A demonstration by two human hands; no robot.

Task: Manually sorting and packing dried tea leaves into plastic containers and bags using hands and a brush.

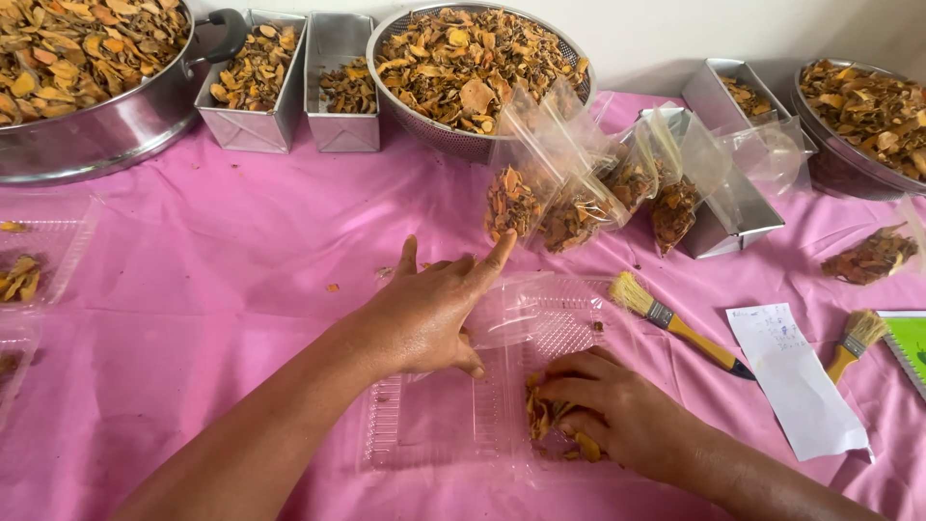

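**Dried slices going into a clear clamshell box**

On the pink tablecloth (222, 280), near the middle, lies an open clear plastic clamshell box (434, 425). The right hand (622, 410) rests inside its right half, fingers curled together over a small heap of dried orange-brown slices (542, 417). The left hand (424, 314) lies flat on the box's far edge, fingers spread and holding nothing, the forefinger pointing toward the bags.

Just beyond the box, several clear plastic bags (579, 188) partly filled with the same slices lean against a metal colander (473, 68) and a rectangular tin (719, 227). Two more loaf-shaped tins (256, 87) stand far left of centre. A big steel pan (92, 87) sits at the far left, a steel bowl (863, 121) at the far right.

To the right lie two yellow-handled brushes (675, 323), a white slip of paper (791, 381) with small handwriting, and a green notebook (909, 349), cut off by the edge. More clamshell boxes (39, 256) at the left are also cut off. A pale wall (694, 34) runs behind the table.
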